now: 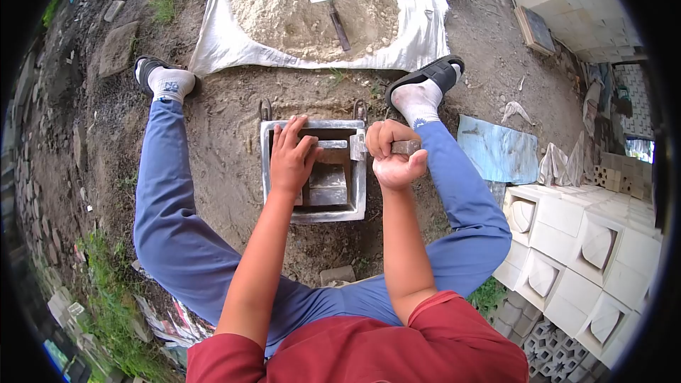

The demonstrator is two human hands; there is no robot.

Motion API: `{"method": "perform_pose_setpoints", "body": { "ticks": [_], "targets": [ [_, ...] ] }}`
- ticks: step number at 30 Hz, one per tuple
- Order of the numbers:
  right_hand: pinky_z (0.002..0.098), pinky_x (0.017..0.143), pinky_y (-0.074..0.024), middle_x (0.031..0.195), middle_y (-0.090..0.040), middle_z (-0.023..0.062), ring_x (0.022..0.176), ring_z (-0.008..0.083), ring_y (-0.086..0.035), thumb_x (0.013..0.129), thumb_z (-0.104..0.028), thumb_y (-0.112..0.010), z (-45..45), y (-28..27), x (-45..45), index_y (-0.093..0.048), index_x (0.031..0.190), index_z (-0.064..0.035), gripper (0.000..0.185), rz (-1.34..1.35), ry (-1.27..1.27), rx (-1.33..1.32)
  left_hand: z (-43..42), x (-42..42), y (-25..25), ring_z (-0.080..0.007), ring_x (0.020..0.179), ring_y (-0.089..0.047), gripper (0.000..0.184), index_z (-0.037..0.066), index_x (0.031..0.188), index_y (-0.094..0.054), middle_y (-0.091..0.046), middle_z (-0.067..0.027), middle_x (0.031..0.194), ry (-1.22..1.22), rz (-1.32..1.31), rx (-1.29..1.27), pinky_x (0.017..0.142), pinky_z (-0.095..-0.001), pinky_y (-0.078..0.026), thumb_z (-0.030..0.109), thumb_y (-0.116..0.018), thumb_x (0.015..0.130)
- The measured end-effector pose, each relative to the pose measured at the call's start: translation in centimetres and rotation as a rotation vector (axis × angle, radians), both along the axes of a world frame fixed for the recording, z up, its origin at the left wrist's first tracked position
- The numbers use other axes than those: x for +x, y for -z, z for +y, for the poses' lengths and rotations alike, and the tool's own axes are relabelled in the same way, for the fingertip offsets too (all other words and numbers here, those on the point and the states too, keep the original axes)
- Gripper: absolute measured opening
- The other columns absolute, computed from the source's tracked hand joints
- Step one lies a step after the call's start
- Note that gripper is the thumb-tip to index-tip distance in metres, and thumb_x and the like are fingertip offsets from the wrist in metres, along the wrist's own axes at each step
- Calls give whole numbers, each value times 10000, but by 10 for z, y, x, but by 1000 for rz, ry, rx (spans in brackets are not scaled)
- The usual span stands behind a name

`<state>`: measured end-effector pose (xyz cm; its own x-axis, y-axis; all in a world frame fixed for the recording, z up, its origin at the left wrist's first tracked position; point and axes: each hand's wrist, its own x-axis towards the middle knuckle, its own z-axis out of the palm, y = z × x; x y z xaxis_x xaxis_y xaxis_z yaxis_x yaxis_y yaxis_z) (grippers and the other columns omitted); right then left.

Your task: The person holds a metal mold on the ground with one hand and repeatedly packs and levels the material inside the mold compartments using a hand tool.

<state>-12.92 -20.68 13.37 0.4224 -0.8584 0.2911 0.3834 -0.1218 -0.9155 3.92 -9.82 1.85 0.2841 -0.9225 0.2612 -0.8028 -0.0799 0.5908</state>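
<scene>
A square metal mould [358, 198] with a thick grey rim stands on the ground between the feet. Inside it is a smaller stepped block form [328, 188] with a light metal strip [333, 145] near its far side. My left hand [289, 156] lies over the mould's left and far part, fingers stretched out, fingertips by the far rim and the thumb side near the strip. My right hand [394, 152] is closed round the brown handle of a short tool [406, 147]. Its flat metal head [358, 147] meets the mould's right rim; its exact kind is unclear.
Ahead, a white sack sheet [425, 35] bears a pile of sandy powder [269, 7] with a trowel [337, 21] on it. Pale ventilation blocks [567, 241] are stacked at the right, near a blue sheet [496, 149]. A flat stone [337, 274] lies close to me.
</scene>
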Motion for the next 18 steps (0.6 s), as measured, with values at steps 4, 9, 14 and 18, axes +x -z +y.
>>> {"method": "perform_pose_setpoints", "body": {
  "ticks": [4, 9, 14, 18],
  "targets": [
    [308, 475, -164, 554, -321, 3, 488, 122, -260, 875, -938, -349, 2, 6, 5, -324, 611, -97, 882, 18, 34, -7, -2, 4, 0, -322, 1462, -458, 209, 143, 1028, -712, -543, -69, 1516, 17, 38, -16, 1240, -546, -306, 246, -798, 867],
    [309, 475, -166, 551, -325, 5, 486, 124, -270, 879, -926, -364, 3, 7, 8, -330, 606, -93, 878, 16, 21, 7, -2, 6, -1, -325, 1467, -453, 210, 144, 1030, -726, -549, -68, 1511, 18, 62, -2, 1244, -541, -298, 250, -807, 867],
    [305, 471, -173, 548, -327, 3, 473, 127, -290, 867, -925, -396, 8, 15, 10, -330, 603, -90, 878, 12, 71, -23, -2, 6, 1, -323, 1485, -438, 195, 155, 1029, -735, -547, -64, 1519, 20, 63, 30, 1248, -542, -287, 254, -804, 876],
    [303, 480, -186, 554, -330, -11, 478, 116, -300, 829, -967, -395, 6, 71, 13, -316, 607, -93, 906, 79, 97, -53, -4, 4, -1, -312, 1478, -453, 200, 158, 1015, -724, -544, -56, 1527, 23, 13, 25, 1238, -558, -301, 269, -803, 869]
  ]
}}
